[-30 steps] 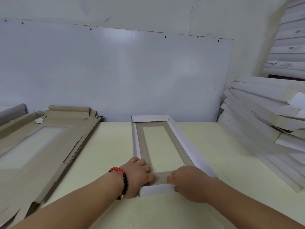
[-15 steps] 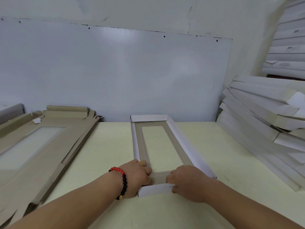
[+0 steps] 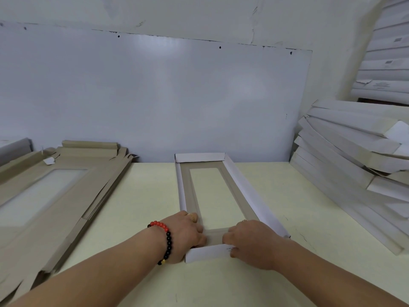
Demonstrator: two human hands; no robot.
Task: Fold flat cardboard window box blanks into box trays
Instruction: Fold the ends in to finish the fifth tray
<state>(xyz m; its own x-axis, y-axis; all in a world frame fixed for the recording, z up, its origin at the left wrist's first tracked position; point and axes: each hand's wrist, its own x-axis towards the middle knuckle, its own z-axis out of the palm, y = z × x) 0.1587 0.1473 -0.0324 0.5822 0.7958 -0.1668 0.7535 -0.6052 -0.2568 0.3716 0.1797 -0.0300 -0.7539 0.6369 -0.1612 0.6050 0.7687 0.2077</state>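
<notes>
A stack of flat brown cardboard window blanks lies on the pale yellow table, well left of the long, narrow white-walled cardboard window tray at the table's middle. The left hand, its wrist ringed by a red and black bead bracelet, grips the tray's near-left corner with curled fingers. The right hand grips the near-right corner, fingers curled over the low near end wall. Right of the tray, finished white trays lean in a sloping pile.
</notes>
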